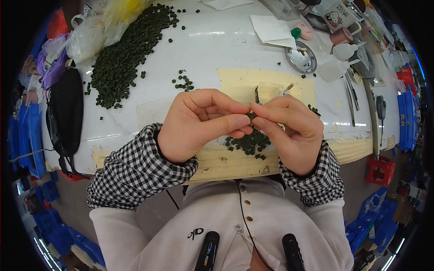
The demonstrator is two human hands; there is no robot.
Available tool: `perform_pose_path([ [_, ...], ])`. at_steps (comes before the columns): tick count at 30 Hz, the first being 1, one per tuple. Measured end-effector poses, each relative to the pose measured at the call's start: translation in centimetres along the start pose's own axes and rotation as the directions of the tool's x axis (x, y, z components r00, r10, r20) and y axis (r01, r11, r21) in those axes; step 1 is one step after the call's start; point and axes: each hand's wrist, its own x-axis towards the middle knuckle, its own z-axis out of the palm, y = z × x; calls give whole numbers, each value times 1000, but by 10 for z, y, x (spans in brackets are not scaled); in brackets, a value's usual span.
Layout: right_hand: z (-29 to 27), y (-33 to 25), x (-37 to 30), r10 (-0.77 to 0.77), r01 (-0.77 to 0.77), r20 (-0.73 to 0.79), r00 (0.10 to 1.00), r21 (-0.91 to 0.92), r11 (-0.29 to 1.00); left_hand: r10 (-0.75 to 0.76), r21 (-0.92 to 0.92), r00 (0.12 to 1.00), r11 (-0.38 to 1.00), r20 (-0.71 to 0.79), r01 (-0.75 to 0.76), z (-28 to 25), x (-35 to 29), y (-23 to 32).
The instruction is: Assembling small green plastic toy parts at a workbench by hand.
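Observation:
My left hand [199,122] and my right hand [291,131] meet over the table's near edge, both closed in a pinch with the fingertips almost touching. Between the fingertips shows a small dark green piece [251,116], mostly covered by the fingers. Just below them lies a small heap of similar dark green pieces [249,143] on the yellowish taped edge [221,165]. Behind the hands, a small tool with a dark curved tip [257,94] stands on a yellow sheet [235,79]; its lower part is hidden.
A large pile of dark green pieces [120,63] spreads at the far left, with a smaller cluster [183,84] nearer. Tweezers [349,97], a round metal dish [300,58], squeeze bottles [334,70] and white paper [271,30] lie right. A black pouch [65,115] sits left.

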Motion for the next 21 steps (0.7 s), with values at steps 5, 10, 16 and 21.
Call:
perform_pose_path([
  [5,-1,-1,-1,12,-12,22,1000,-2,1000,7,35,1000,999,-1,-7,0,-1,1],
  [10,2,2,-1,103,-103,11,995,198,975,120,126,993,985,16,-121,0,-4,-2],
  [16,2,6,-2,1,-1,5,1000,87,996,151,184,988,972,-13,-146,3,-6,0],
  [21,5,-1,0,-62,63,33,997,-15,998,224,179,971,962,-83,-206,2,-2,-4],
])
